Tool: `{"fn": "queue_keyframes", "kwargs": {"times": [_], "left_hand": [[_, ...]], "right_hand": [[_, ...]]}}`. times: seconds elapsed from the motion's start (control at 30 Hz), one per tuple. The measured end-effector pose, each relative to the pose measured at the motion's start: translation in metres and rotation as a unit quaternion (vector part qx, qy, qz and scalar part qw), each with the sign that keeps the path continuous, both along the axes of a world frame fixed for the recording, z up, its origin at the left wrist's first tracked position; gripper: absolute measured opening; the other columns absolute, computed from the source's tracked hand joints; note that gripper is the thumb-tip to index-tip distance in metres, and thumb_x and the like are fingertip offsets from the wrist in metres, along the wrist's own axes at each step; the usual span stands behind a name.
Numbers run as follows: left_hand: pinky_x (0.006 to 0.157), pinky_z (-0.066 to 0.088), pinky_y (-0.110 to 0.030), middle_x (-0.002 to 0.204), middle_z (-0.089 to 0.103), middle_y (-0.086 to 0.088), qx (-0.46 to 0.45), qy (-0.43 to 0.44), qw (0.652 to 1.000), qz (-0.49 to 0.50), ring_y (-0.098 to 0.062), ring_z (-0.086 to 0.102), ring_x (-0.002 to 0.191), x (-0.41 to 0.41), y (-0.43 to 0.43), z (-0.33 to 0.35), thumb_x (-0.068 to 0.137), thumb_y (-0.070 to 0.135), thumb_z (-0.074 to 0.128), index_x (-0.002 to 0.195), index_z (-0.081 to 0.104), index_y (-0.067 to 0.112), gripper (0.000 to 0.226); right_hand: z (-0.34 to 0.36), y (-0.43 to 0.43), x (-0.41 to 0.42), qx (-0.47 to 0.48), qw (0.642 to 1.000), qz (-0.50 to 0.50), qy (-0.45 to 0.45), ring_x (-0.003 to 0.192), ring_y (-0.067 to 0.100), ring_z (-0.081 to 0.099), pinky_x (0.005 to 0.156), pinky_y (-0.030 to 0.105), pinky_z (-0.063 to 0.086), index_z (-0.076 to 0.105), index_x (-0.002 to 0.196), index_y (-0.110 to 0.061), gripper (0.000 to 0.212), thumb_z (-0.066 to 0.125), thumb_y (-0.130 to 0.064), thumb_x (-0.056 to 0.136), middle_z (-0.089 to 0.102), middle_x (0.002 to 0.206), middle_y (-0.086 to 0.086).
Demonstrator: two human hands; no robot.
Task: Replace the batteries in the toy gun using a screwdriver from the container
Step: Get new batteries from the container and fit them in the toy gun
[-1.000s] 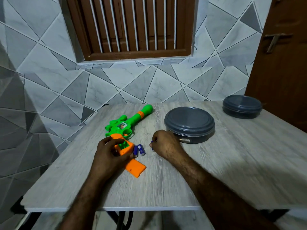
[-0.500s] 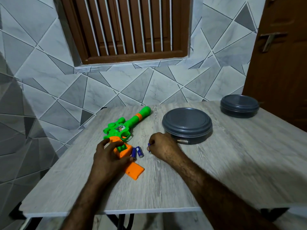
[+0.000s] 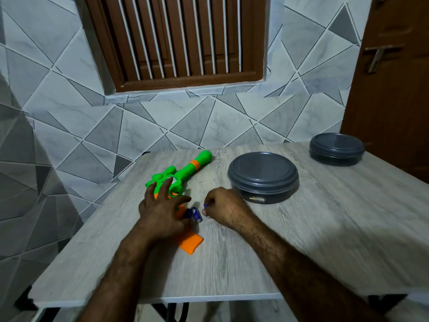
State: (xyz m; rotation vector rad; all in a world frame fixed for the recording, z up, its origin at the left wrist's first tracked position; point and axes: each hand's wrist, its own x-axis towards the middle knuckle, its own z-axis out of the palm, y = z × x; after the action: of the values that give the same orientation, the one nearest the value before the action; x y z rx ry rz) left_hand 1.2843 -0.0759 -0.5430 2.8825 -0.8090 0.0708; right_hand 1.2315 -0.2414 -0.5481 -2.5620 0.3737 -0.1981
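Head view: left hand (image 3: 162, 210), fingers spread, pins the gun (image 3: 183, 173) at the table's (image 3: 301, 240) near left. Right hand (image 3: 222, 209) pinches a battery (image 3: 205, 205); two more batteries (image 3: 195, 214) lie between. Best to check polarity and keep the gun steady while seating it.
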Motion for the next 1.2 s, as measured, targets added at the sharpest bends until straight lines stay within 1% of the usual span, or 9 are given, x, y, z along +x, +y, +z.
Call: {"fn": "queue_keyframes", "kwargs": {"times": [0.1, 0.23, 0.43, 0.53, 0.67, 0.8, 0.93, 1.0, 1.2], "left_hand": [[0.117, 0.010, -0.057, 0.164, -0.010, 0.005, 0.039, 0.010, 0.999, -0.001, -0.039, -0.017, 0.147, 0.003, -0.004, 0.003, 0.080, 0.057, 0.066, 0.140, 0.041, 0.048, 0.065], [0.118, 0.008, -0.058, 0.165, -0.008, 0.003, 0.052, 0.034, 0.998, 0.000, -0.039, -0.018, 0.148, 0.005, -0.008, 0.003, 0.081, 0.055, 0.066, 0.139, 0.044, 0.045, 0.063], [0.117, 0.012, -0.057, 0.164, 0.003, 0.004, 0.003, 0.045, 0.999, -0.001, -0.036, -0.012, 0.148, 0.005, -0.011, 0.001, 0.077, 0.056, 0.070, 0.129, 0.055, 0.045, 0.055], [0.117, 0.012, -0.056, 0.164, 0.008, 0.005, -0.016, 0.042, 0.999, -0.003, -0.035, -0.008, 0.149, 0.001, -0.015, 0.000, 0.075, 0.057, 0.072, 0.127, 0.057, 0.043, 0.056], [0.117, 0.010, -0.055, 0.164, 0.013, 0.005, -0.045, 0.035, 0.998, 0.000, -0.033, -0.007, 0.150, 0.000, -0.017, -0.004, 0.073, 0.058, 0.074, 0.122, 0.061, 0.041, 0.053], [0.117, 0.010, -0.053, 0.163, 0.017, 0.006, -0.062, 0.030, 0.998, 0.001, -0.032, -0.005, 0.150, 0.002, -0.017, -0.009, 0.069, 0.064, 0.074, 0.116, 0.064, 0.042, 0.053], [0.117, 0.008, -0.052, 0.162, 0.019, 0.006, -0.079, 0.015, 0.997, 0.002, -0.031, -0.006, 0.149, 0.002, -0.017, -0.011, 0.066, 0.065, 0.076, 0.115, 0.066, 0.042, 0.055], [0.117, 0.006, -0.051, 0.161, 0.020, 0.007, -0.089, 0.012, 0.996, 0.009, -0.030, -0.006, 0.149, 0.002, -0.017, -0.011, 0.064, 0.065, 0.077, 0.113, 0.067, 0.043, 0.055], [0.117, 0.003, -0.051, 0.161, 0.020, 0.006, -0.102, 0.007, 0.995, 0.011, -0.031, -0.006, 0.149, 0.002, -0.017, -0.015, 0.062, 0.067, 0.077, 0.112, 0.068, 0.042, 0.056]], "right_hand": [[0.000, 0.000, 0.001, 0.009, 1.000, -0.001, 0.005, 0.101, 0.020, 0.064, 0.089, 0.033, 0.055, 0.071, 0.110, -0.016, 0.028, 0.075, -0.025, 0.084, 0.072, 0.108, 0.004], [-0.002, 0.002, 0.004, 0.028, 0.999, -0.009, 0.014, 0.097, 0.020, 0.066, 0.085, 0.036, 0.058, 0.072, 0.109, -0.016, 0.029, 0.077, -0.025, 0.082, 0.072, 0.106, 0.005], [-0.004, 0.005, 0.008, 0.068, 0.996, -0.036, 0.033, 0.094, 0.022, 0.067, 0.084, 0.040, 0.058, 0.072, 0.105, -0.013, 0.033, 0.079, -0.030, 0.078, 0.071, 0.102, 0.006], [-0.003, 0.007, 0.010, 0.091, 0.993, -0.053, 0.047, 0.093, 0.025, 0.069, 0.082, 0.043, 0.059, 0.069, 0.106, -0.012, 0.044, 0.083, -0.035, 0.071, 0.071, 0.102, 0.008], [0.001, 0.010, 0.012, 0.127, 0.986, -0.081, 0.064, 0.087, 0.022, 0.070, 0.078, 0.040, 0.061, 0.066, 0.106, -0.012, 0.054, 0.087, -0.040, 0.064, 0.070, 0.098, 0.007], [0.004, 0.011, 0.014, 0.159, 0.980, -0.093, 0.070, 0.073, 0.017, 0.070, 0.074, 0.038, 0.062, 0.064, 0.101, -0.011, 0.044, 0.086, -0.034, 0.070, 0.068, 0.088, 0.007], [0.005, 0.013, 0.016, 0.184, 0.976, -0.095, 0.061, 0.076, 0.021, 0.072, 0.071, 0.037, 0.063, 0.061, 0.092, -0.011, 0.037, 0.086, -0.029, 0.071, 0.069, 0.092, 0.011], [0.005, 0.012, 0.016, 0.202, 0.973, -0.096, 0.060, 0.071, 0.020, 0.070, 0.071, 0.037, 0.063, 0.061, 0.088, -0.009, 0.035, 0.086, -0.027, 0.071, 0.071, 0.088, 0.012], [0.010, 0.010, 0.013, 0.306, 0.946, -0.086, 0.064, 0.056, 0.017, 0.061, 0.044, 0.023, 0.050, 0.060, 0.107, -0.003, 0.037, 0.080, -0.012, 0.078, 0.066, 0.089, 0.013]]}}
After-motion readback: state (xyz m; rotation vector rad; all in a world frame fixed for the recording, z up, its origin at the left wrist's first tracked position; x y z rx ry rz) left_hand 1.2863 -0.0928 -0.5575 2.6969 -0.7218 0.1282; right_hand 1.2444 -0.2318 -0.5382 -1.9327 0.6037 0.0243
